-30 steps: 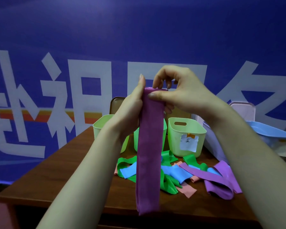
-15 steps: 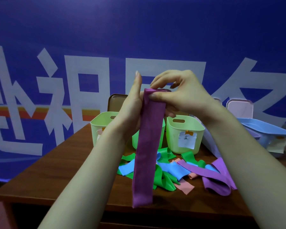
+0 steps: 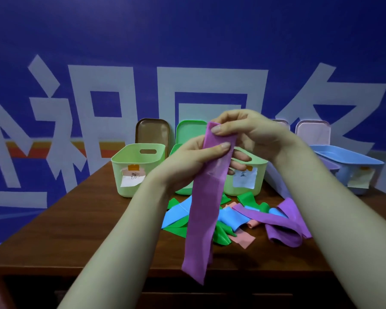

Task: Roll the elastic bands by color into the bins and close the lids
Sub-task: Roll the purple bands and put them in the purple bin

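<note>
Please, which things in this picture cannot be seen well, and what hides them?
Head view only:
- Middle green bin: mostly behind the left hand and the purple band.
- Left bin: bottom hidden by its front wall.
- Left bin label: writing too small and blurred to read.
- Purple band's top, rear side: behind the right hand.

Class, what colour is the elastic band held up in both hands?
Purple; the elastic band shows best in the head view.
</note>
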A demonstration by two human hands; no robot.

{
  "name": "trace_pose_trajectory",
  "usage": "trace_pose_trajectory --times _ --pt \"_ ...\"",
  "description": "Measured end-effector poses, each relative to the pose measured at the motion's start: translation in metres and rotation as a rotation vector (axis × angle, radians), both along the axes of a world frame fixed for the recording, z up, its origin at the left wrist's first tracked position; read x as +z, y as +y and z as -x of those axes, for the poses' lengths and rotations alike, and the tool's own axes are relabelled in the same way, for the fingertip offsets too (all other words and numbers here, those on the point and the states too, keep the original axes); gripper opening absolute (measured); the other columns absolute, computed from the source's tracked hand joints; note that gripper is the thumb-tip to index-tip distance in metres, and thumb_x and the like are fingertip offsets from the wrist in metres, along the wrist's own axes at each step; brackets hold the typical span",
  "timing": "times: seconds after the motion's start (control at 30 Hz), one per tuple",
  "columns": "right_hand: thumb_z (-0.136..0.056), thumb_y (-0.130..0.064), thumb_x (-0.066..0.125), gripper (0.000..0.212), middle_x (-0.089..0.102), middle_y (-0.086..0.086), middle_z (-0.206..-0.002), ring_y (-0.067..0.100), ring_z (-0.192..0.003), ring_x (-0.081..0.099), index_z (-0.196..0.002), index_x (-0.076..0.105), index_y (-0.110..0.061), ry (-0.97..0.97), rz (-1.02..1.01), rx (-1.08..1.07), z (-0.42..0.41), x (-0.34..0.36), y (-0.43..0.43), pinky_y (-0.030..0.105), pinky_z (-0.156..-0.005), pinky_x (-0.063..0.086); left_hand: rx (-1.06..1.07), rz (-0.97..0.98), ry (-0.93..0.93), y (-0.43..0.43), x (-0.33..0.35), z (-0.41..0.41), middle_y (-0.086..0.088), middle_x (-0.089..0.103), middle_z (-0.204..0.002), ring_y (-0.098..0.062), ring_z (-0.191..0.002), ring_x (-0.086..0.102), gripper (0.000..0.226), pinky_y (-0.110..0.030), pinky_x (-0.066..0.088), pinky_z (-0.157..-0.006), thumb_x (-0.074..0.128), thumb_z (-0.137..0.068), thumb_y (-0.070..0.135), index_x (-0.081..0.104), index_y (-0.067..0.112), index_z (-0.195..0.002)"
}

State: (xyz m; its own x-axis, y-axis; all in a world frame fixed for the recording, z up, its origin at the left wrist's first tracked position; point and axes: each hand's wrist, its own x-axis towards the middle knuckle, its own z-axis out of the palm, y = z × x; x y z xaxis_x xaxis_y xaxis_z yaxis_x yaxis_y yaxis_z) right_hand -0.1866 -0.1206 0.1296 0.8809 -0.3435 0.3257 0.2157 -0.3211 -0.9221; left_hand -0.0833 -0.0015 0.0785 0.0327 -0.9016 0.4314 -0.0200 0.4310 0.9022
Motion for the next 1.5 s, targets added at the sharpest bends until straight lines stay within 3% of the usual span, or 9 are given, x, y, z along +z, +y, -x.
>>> trace_pose_trajectory --times 0.17,0.33,0.5,0.67,0.87,1.1,1.27,1.4,1.5 --pt "-0.082 -0.015 0.063 0.017 0.057 0.008 -0.069 0.015 -0.047 0.050 -0.097 0.059 -0.008 -0.008 -0.159 0.095 0.003 -0.030 -0.023 0.025 -0.046 0.046 0.093 -0.038 0.125 -0.015 -0.013 0.000 -0.011 0.073 -0.080 -0.018 -0.066 0.070 0.018 -0.027 0.057 -0.069 0.045 -0.097 0.004 0.063 0.000 -0.097" --pt "-0.094 -0.031 0.054 0.021 0.064 0.000 -0.084 0.014 -0.077 0.061 -0.098 0.061 -0.012 0.132 -0.220 -0.176 -0.004 -0.073 -0.061 0.032 -0.077 0.049 0.198 -0.079 0.286 -0.026 -0.023 -0.006 -0.009 0.071 -0.073 -0.015 -0.057 0.066 0.016 -0.023 0.055 -0.059 0.046 -0.096 0.004 0.062 0.002 -0.096" --pt "-0.092 -0.015 0.059 0.005 0.063 0.007 -0.091 0.013 -0.073 0.056 -0.088 0.062 -0.015 0.551 0.066 -0.433 -0.008 -0.135 -0.098 0.026 -0.062 0.038 0.232 -0.080 0.357 -0.030 -0.028 -0.011 -0.007 0.068 -0.066 -0.016 -0.053 0.062 0.017 -0.023 0.053 -0.056 0.044 -0.097 0.005 0.061 0.004 -0.097" --pt "-0.087 0.010 0.049 0.030 0.058 0.008 -0.109 0.020 -0.089 0.054 -0.105 0.065 -0.009 0.743 0.294 -0.501 -0.012 -0.176 -0.121 0.014 -0.050 0.043 0.238 -0.070 0.375 -0.031 -0.031 -0.023 -0.009 0.065 -0.068 -0.018 -0.056 0.059 0.018 -0.024 0.051 -0.055 0.045 -0.095 0.007 0.063 0.005 -0.096" --pt "-0.081 0.009 0.048 0.043 0.061 0.010 -0.121 0.025 -0.107 0.059 -0.113 0.065 -0.014 0.849 0.567 -0.436 -0.024 -0.191 -0.128 0.031 -0.079 0.055 0.265 -0.070 0.358 -0.031 -0.032 -0.031 -0.010 0.065 -0.068 -0.018 -0.055 0.058 0.018 -0.025 0.051 -0.055 0.046 -0.094 0.007 0.064 0.005 -0.096" --pt "-0.080 -0.013 0.060 0.023 0.063 0.003 -0.106 0.020 -0.097 0.057 -0.100 0.069 -0.021 0.864 0.804 -0.506 -0.020 -0.176 -0.129 0.029 -0.083 0.050 0.247 -0.100 0.461 -0.032 -0.033 -0.033 -0.010 0.061 -0.065 -0.019 -0.054 0.054 0.018 -0.028 0.046 -0.059 0.046 -0.095 0.017 0.060 0.006 -0.099" --pt "-0.081 -0.022 0.068 0.013 0.064 0.006 -0.099 0.027 -0.102 0.057 -0.091 0.075 -0.017 0.630 0.899 -0.721 -0.004 -0.141 -0.127 0.032 -0.083 0.044 0.192 -0.118 0.494 -0.033 -0.031 -0.031 -0.010 0.060 -0.068 -0.019 -0.057 0.054 0.027 -0.028 0.045 -0.059 0.044 -0.097 0.028 0.061 0.007 -0.100" --pt "-0.080 -0.017 0.064 0.009 0.066 0.005 -0.099 0.029 -0.105 0.056 -0.082 0.067 -0.025 0.404 0.725 -0.877 0.003 -0.100 -0.118 0.038 -0.092 0.040 0.167 -0.096 0.517 -0.035 -0.028 -0.028 -0.012 0.059 -0.069 -0.021 -0.055 0.054 0.033 -0.027 0.046 -0.056 0.041 -0.096 0.033 0.058 0.006 -0.102" --pt "-0.080 -0.015 0.063 0.014 0.064 0.000 -0.082 0.026 -0.090 0.062 -0.074 0.059 -0.026 0.249 0.638 -0.890 0.009 -0.073 -0.107 0.041 -0.082 0.051 0.177 -0.070 0.544 -0.035 -0.024 -0.024 -0.013 0.059 -0.068 -0.022 -0.054 0.054 0.035 -0.026 0.046 -0.055 0.038 -0.096 0.033 0.057 0.004 -0.101"
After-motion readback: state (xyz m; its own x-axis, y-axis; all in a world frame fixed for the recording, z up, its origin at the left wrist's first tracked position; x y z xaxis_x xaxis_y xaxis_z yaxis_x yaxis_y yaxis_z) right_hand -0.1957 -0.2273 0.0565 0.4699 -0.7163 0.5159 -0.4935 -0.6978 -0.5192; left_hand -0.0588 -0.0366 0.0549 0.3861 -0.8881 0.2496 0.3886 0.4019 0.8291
